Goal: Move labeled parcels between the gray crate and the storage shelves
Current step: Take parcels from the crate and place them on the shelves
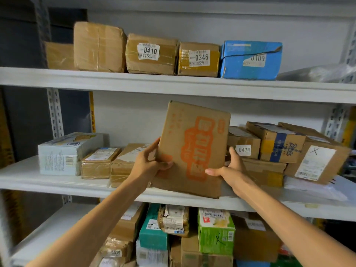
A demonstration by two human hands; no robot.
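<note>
Two bare forearms reach up from the bottom edge toward a flat brown box with orange print [194,149], and both hands hold it. The left hand [148,162] grips the box's left edge, with the thumb laid on the printed front and the fingers curled behind. The right hand [231,168] grips the lower right edge of the box; its thumb presses on the front and one finger points up along the side.

The box stands almost upright, leaning a little to the right, at the front of the middle shelf [57,184]. I cannot tell if its bottom edge touches the shelf board or hangs just above it.

Just right of the box, partly behind it, a brown parcel with the label 0474 [243,145] lies on other parcels. Left of the box, behind the left hand, lie two taped brown parcels, and further left a white package [65,153].

Above the box, on the top shelf, stand a parcel marked 0410 [152,53], a parcel marked 0346 [199,58] and a blue box [250,59] in one row. Below the box, on the lower level, a green box [215,230] and a teal box [153,228] stand among more brown parcels.
</note>
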